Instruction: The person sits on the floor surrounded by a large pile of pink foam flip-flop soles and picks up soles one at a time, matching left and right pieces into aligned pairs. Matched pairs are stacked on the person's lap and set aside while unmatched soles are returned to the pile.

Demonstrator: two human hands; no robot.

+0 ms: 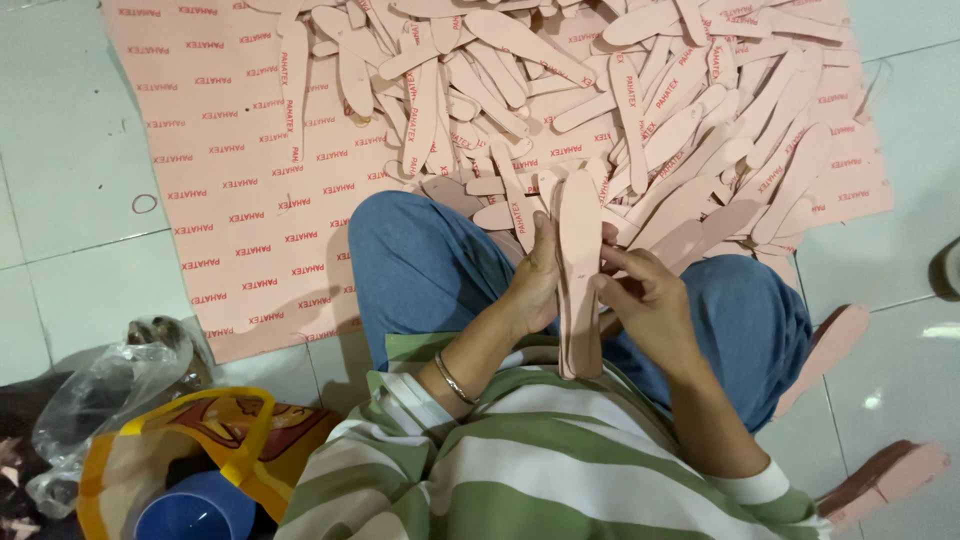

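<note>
Left hand (pixel 537 283) and right hand (pixel 645 300) both clenched around 1 upright stack of pink insoles (pixel 579 262).

upright pink insole stack (pixel 580 260) between hands

1. A large flat pink sheet printed with rows of red lettering (pixel 240 180) is spread on the pale tiled floor (pixel 60 150).
2. A loose heap of pink insole-shaped cut-outs (pixel 640 110) is piled across the sheet's far part.
3. A crumpled clear plastic bag (pixel 100 390) is seen at the lower left.
4. A yellow-handled patterned bag (pixel 240 430) lies beside it, touching what may be a round blue cup (pixel 195 510).
5. A small ring, possibly a rubber band (pixel 145 203), lies on a tile.
</note>
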